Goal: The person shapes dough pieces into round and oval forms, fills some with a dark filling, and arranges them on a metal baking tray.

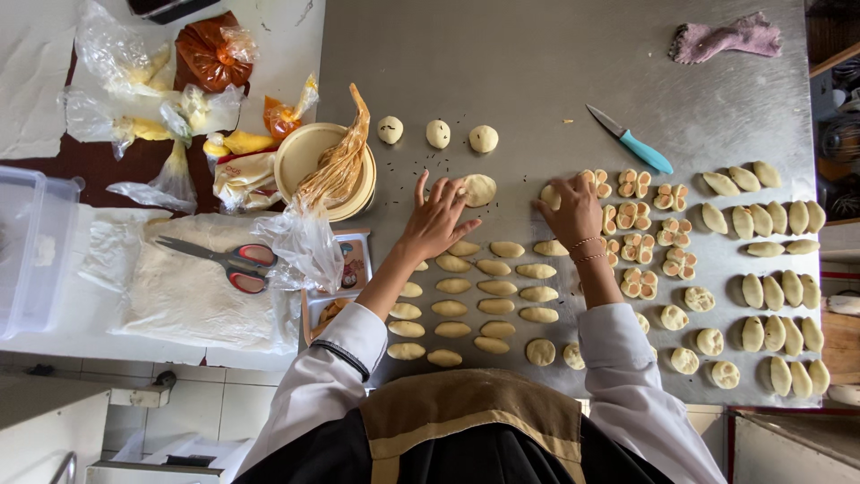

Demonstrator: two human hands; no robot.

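My left hand (434, 220) lies on the steel table (537, 72) with its fingers spread, its fingertips beside a flattened dough disc (479, 189). My right hand (571, 211) is closed around a small pale dough piece (549, 195) just right of that disc. Three dough balls (438, 133) stand in a row beyond my hands. Rows of oval dough pieces (475, 287) lie between my forearms, near my body.
Cut flower-shaped pastries (640, 233) and leaf-shaped ones (770, 296) cover the right side. A teal-handled knife (632, 139) and a pink cloth (726, 38) lie further out. At left are a plate with a plastic bag (324, 161), red-handled scissors (224, 260), bags of ingredients and a clear box (31, 251).
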